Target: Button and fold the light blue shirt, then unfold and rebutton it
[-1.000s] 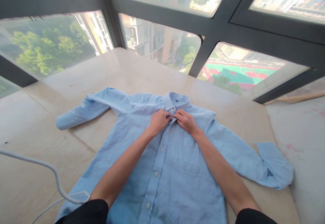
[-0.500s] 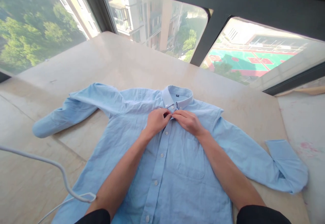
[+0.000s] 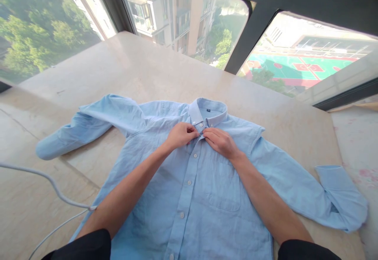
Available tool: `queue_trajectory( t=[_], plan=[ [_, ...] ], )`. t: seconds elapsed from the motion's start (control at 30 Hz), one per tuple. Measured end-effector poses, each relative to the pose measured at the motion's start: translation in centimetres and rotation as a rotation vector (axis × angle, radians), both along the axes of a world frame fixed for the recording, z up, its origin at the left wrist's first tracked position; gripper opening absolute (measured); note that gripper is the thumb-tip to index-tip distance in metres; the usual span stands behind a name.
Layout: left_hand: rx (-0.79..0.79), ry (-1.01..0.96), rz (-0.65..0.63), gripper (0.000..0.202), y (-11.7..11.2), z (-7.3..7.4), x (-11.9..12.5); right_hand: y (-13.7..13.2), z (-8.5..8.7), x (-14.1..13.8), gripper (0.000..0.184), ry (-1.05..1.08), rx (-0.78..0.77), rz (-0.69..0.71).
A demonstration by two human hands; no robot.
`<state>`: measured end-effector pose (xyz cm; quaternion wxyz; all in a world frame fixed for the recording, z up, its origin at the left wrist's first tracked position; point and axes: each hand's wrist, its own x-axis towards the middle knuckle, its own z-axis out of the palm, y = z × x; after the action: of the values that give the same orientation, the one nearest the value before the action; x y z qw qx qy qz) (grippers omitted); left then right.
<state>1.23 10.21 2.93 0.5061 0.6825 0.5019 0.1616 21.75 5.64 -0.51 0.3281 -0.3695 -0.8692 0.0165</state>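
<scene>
A light blue button-down shirt (image 3: 218,185) lies face up with its sleeves spread out to both sides. Just below its collar (image 3: 219,119), my left hand (image 3: 182,135) pinches the front edge of the shirt between thumb and fingers. Close beside it, my right hand (image 3: 220,141) is closed on the button placket, its fingertips almost meeting the left ones. The button between them is hidden by my fingers. Several white buttons show down the placket (image 3: 185,199), and a chest pocket (image 3: 226,191) lies beneath my right forearm.
The shirt rests on a pale stone ledge (image 3: 153,77) beneath dark-framed windows (image 3: 189,20). A white cable (image 3: 56,189) loops in from the left and reaches my left forearm. At the right stands a pale wall surface (image 3: 357,142) with a faint pink pattern.
My left hand has shifted slightly left and its forearm has lowered outward, opening a small gap between the hands. The right hand stays at the placket. The cable has moved left.
</scene>
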Motion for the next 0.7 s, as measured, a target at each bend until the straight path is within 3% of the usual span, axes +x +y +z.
queue_trajectory(
  t=[0.13, 0.23, 0.43, 0.57, 0.7],
  plan=[
    [-0.190, -0.122, 0.076, 0.015, 0.6, 0.0, -0.3, 0.0, 0.1, -0.1, 0.020, -0.005, 0.002, 0.004],
    [-0.243, -0.175, 0.084, 0.014, 0.5, 0.0, -0.3, 0.0, 0.1, -0.1, 0.022, -0.003, -0.023, -0.006],
    [-0.145, -0.242, 0.109, 0.015, -0.1, -0.7, 0.1, 0.0, 0.2, -0.2, 0.020, 0.018, 0.014, 0.033],
    [-0.008, -0.110, 0.146, 0.015, -0.3, -1.2, 0.5, -0.1, 0.4, -0.2, 0.020, 0.000, 0.042, 0.033],
    [0.122, -0.028, 0.098, 0.017, -0.3, -1.2, 0.6, 0.2, 1.1, -0.3, 0.022, -0.057, 0.001, 0.039]
  ],
)
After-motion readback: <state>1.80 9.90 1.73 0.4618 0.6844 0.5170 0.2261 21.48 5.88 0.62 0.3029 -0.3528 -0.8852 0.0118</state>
